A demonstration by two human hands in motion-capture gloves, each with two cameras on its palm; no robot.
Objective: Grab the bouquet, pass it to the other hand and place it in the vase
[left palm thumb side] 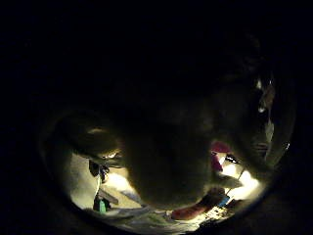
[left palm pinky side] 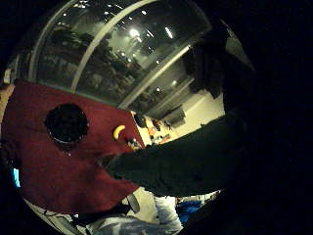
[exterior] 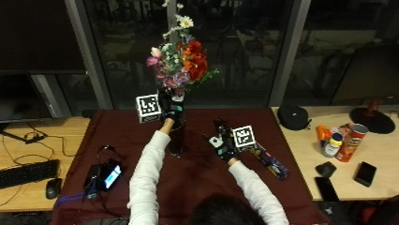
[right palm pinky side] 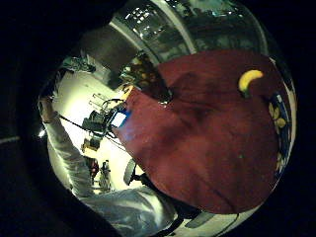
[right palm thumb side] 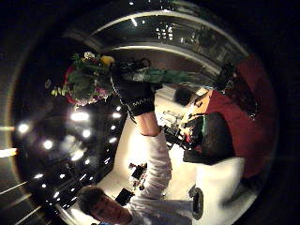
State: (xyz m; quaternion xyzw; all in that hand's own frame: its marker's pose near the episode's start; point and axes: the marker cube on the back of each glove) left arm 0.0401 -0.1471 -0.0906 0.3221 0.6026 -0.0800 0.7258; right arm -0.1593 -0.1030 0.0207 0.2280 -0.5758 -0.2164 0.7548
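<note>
Two hands are up over the dark red cloth, but only the left hand is working: its fingers are curled round the stems of the bouquet, which it holds upright with the blooms high above the table. The right thumb-side palm view shows this grip from the side, a gloved hand wrapped round green stems below the flower heads. Directly under the left hand stands the vase, a dark, narrow vessel on the cloth; from the left little-finger view its round mouth sits below the palm, off to one side. The stem ends seem to be at or just above the rim, though I cannot tell whether they have entered. The right hand hovers beside the vase, holding nothing; its fingers look relaxed rather than clenched. Since the bouquet is already in what looks like the receiving hand, the placing step seems to be under way. The main risk is the stems missing the narrow mouth and catching the rim, which could tip the tall vase over. A top-heavy bunch released before the stems sit deep could also lean and pull the vase sideways. The banana and blue packet lie apart from this.
</note>
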